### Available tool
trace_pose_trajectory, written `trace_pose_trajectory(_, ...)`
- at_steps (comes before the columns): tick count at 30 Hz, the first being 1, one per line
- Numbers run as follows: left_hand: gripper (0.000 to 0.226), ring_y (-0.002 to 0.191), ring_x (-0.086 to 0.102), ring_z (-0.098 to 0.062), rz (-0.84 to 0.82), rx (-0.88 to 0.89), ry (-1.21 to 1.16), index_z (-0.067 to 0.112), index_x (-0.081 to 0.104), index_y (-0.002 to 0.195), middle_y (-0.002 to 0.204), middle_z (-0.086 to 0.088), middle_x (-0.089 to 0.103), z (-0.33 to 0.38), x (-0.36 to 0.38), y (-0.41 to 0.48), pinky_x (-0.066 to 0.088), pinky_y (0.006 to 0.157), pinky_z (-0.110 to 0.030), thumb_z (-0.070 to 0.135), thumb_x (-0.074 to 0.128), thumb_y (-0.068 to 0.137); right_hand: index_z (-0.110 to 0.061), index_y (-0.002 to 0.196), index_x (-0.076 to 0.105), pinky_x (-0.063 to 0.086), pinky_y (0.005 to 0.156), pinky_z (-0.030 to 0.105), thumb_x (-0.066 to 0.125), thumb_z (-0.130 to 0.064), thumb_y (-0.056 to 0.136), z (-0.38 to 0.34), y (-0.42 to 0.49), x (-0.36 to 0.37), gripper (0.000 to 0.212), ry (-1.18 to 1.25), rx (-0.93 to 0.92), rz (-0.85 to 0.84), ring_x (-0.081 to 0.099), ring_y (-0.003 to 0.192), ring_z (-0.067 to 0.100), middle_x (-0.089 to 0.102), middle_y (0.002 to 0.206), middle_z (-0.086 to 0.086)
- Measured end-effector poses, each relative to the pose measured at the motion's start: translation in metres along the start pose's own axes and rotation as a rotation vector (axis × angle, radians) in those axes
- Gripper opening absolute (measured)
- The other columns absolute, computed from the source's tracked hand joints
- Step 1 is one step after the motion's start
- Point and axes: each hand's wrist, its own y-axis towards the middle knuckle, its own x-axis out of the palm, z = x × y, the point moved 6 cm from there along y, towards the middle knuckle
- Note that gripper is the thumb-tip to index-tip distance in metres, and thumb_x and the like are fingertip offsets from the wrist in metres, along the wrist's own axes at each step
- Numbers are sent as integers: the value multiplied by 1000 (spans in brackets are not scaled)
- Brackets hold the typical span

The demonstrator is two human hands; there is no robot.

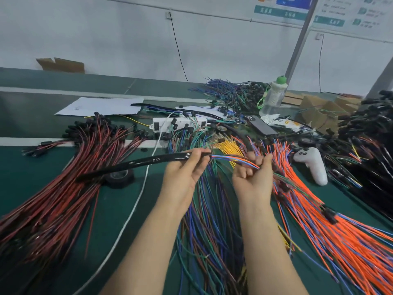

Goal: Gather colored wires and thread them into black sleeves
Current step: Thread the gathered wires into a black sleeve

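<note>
Threading: left hand [185,171] grips black sleeve [138,162] at its mouth, above the bench [114,201]; right hand [253,177] pinches colored wires [234,159] entering it; best kept bunched, straight, fed in short pushes

Two hands, the left hand [187,173] and the right hand [253,177], with one black sleeve [138,162] and one thin wire bundle [234,159]. At nine o'clock, one tape roll [120,177]. At twelve, one power strip [161,123], one phone [262,125] and one bottle [273,99]. At three, one controller [312,165]. The loose wires [329,231] are beyond counting.

Wiring workshop, wire bundles [53,188], green workbench [119,209]
</note>
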Motion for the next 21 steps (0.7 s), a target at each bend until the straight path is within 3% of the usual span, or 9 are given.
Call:
trace_pose_trajectory(7,19,67,65,-3,-43,-22,27,1,65,84,78,-1,71,-19,12,-3,52,65,-12,6,49,94,-13,63,35,20,28,13,35,-37,103,29,-9,7,47,-151,3,27,26,27,4,45,60,3)
trace_pose_trajectory(14,18,58,57,-3,-131,-58,-120,10,63,100,94,2,71,-1,4,-6,51,57,-14,14,55,85,-12,63,40,23,28,11,39,-39,101,28,-9,4,47,-21,86,60,25,29,2,46,58,2)
trace_pose_trajectory(17,16,54,53,-4,-133,-56,-231,11,62,88,84,1,70,10,0,-6,49,54,-13,24,53,83,-12,64,39,25,29,11,41,-39,101,29,-11,2,46,18,104,94,26,28,2,46,62,3)
trace_pose_trajectory(21,29,54,55,-7,-70,-30,-161,10,51,78,70,1,63,2,6,-6,52,56,-16,25,38,99,-9,65,45,24,30,14,36,-39,102,33,-14,5,48,-120,29,86,27,30,5,51,64,6)
